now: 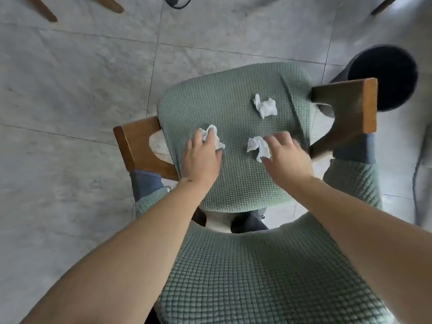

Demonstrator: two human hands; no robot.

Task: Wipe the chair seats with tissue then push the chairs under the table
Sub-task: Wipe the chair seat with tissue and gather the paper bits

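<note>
1. Left fingers (211, 136) are curled over a crumpled tissue (216, 139), which is pinned under the left hand (202, 157) near the seat's (224, 108) left edge.
2. Right fingers (278, 139) are spread a bit and blurred; the right hand (288, 157) is touching a second tissue (258, 147) mid-seat, proper grip can't be told.
3. A third tissue (265, 106) is left lying loose toward the far right corner.
4. Wooden armrests (346, 106) are seen on both sides, and a dark bin (383, 76) is parked just past the right one.

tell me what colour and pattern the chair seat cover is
Sage green with a quilted grid texture, seen in the head view: seat cover.
</note>
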